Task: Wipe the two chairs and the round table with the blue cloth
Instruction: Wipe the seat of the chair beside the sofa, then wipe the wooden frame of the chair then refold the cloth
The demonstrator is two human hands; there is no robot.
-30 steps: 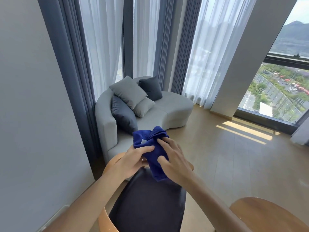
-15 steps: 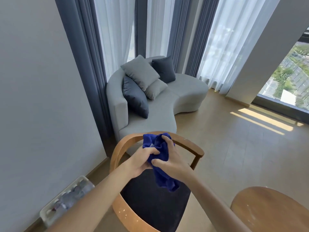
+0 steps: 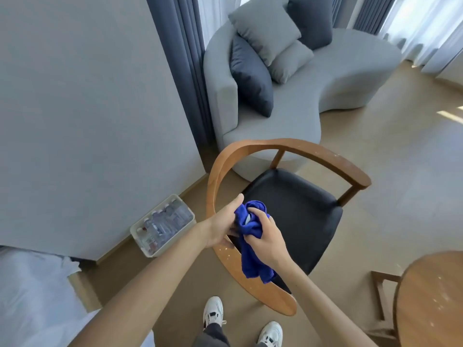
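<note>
Both hands met over the chair [image 3: 295, 206]: my left hand [image 3: 221, 227] gripped the bunched blue cloth [image 3: 250, 236] from the left, thumb raised, while my right hand [image 3: 265, 236] pinched it from the right. Its loose end hung over the curved wooden armrest. Further right I saw the round table [image 3: 431, 301] at the edge.

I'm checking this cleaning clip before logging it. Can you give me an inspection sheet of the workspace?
Surface: round table at lower right, pale specks on its wooden top.
Job's things: blue cloth bunched in both hands; chair with dark seat, specks on its armrest.
Clutter: bin of bottles on the floor by the wall.
Hands: left hand and right hand both hold the cloth over the chair.
Cables: nothing seen.
Surroundings: grey sofa with cushions, curtains, wood floor.
</note>
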